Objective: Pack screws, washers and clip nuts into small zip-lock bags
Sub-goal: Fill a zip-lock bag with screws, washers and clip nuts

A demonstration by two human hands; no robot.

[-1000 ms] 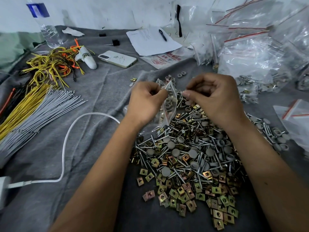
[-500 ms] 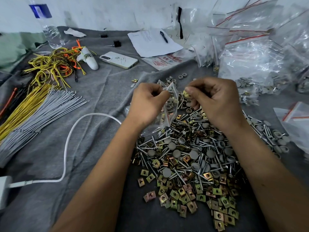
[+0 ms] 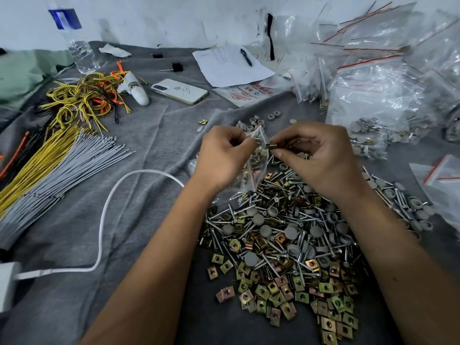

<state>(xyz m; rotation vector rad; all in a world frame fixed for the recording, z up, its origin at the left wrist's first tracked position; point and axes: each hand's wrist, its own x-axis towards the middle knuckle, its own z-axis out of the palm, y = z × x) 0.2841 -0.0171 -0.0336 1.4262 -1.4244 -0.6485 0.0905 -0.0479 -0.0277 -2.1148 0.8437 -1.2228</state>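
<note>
Fingers [image 3: 239,143] of our left hand [image 3: 224,155] pinch the zip-lock bag [image 3: 257,168] mouth open while our right hand [image 3: 321,155], at three o'clock, pinches a clip nut [image 3: 271,146] for insertion.

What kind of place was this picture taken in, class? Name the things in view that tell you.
Probably a small hand-packing workbench for hardware kits. A loose heap of screws, caps and clip nuts lies on grey cloth, filled zip-lock bags are stacked at the right, and bundles of cut wire lie at the left.

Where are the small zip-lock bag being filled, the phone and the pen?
small zip-lock bag [image 3: 258,168], head view, clear side below the mouth.
phone [image 3: 179,91], head view, middle of its white back.
pen [image 3: 246,57], head view, middle of its dark barrel.
</note>
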